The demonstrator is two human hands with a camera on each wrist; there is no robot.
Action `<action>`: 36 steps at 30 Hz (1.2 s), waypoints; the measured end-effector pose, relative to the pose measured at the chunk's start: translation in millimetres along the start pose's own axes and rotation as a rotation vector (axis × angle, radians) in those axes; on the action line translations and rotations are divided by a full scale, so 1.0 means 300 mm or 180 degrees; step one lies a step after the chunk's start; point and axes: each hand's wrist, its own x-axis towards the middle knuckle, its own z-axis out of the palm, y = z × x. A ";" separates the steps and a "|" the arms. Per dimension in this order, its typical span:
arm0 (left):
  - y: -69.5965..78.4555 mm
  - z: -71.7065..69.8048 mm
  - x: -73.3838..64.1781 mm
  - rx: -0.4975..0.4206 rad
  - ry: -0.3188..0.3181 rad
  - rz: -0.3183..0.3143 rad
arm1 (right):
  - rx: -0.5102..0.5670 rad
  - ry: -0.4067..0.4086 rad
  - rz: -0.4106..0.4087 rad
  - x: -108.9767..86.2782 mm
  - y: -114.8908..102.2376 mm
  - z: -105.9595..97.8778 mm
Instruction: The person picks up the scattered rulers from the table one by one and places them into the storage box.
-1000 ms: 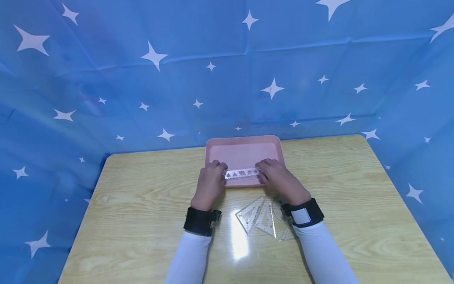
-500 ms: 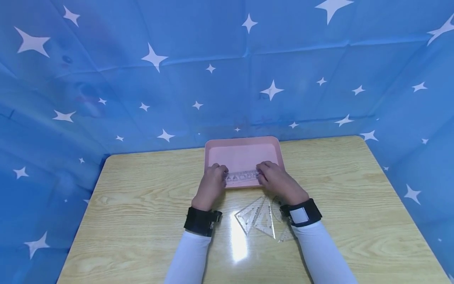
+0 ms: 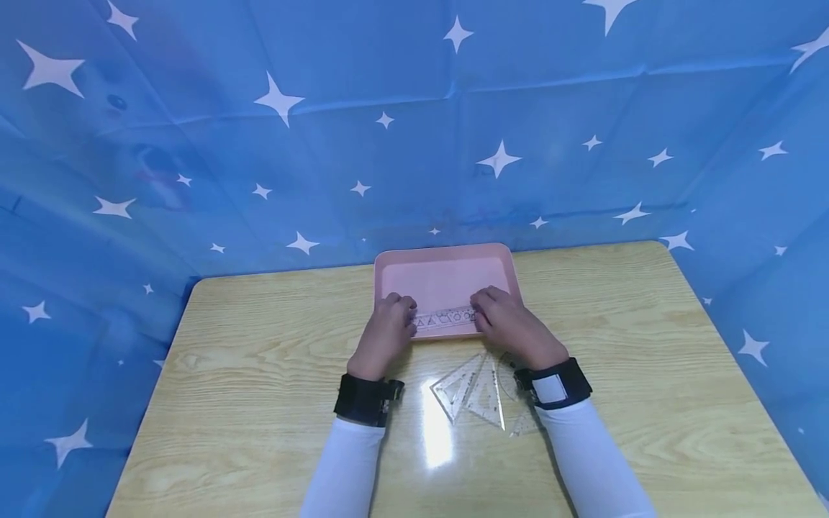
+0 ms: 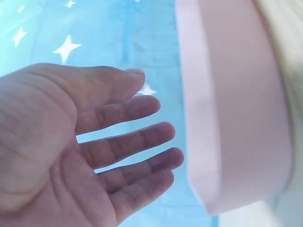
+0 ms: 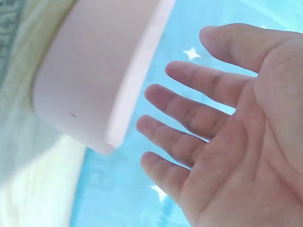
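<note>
A clear plastic ruler point(image 3: 445, 318) with cut-out shapes lies along the near side inside a pink tray point(image 3: 447, 277). My left hand point(image 3: 386, 329) hovers at the ruler's left end, and its fingers are loosely extended with nothing between them in the left wrist view. At the other end is my right hand point(image 3: 512, 325); the right wrist view shows its fingers spread and holding nothing, beside the tray's wall point(image 5: 94, 71). Both hands cover the ruler's tips in the head view.
Two clear set squares point(image 3: 455, 388) overlap on the wooden table point(image 3: 272, 374) in front of the tray. Partly under the right wrist are a round-edged clear piece point(image 3: 507, 375) and a smaller clear triangular piece point(image 3: 523, 424). A blue star-patterned cloth point(image 3: 414, 86) hangs behind.
The ruler, held between both hands and catching the light a second ago, now lies flat in the tray. Both hands have let go of it and stay near its ends.
</note>
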 end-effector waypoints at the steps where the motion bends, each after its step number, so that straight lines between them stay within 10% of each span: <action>1: -0.001 -0.005 -0.002 -0.0009 -0.0004 0.0012 | -0.0025 0.0024 -0.0025 -0.002 -0.001 -0.005; 21: 0.083 -0.131 -0.053 -0.0019 0.0196 0.0470 | -0.0207 0.0069 -0.0020 -0.061 -0.049 -0.156; 36: 0.162 -0.166 -0.110 0.0166 0.0252 0.1004 | -0.0645 0.0420 -0.1654 -0.143 -0.118 -0.059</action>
